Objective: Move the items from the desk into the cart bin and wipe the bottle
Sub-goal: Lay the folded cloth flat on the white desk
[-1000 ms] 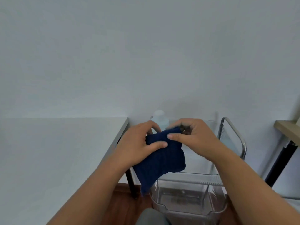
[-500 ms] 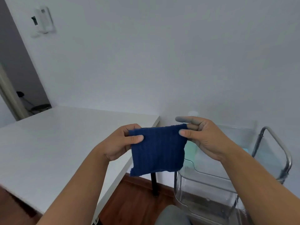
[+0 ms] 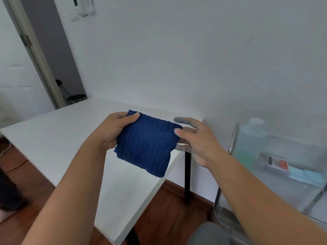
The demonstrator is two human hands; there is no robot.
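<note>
Desk [image 3: 58, 138], left/centre of frame: white top, no items seen on the visible part. Left hand [image 3: 113, 129], centre: fingers curled, thumb on top, gripping upper-left corner of blue cloth [image 3: 148, 144]. Right hand [image 3: 196, 138], centre-right: thumb pinches cloth's right edge, fingers nearly straight behind it; grip looks light. Risk: cloth slips from that side & drops to floor. Cart bin [image 3: 233, 138], right: clear-walled, bottle [image 3: 251, 138] upright inside, blurred. Risk: one-handed wiping may tip bottle onto small items beside it
</note>
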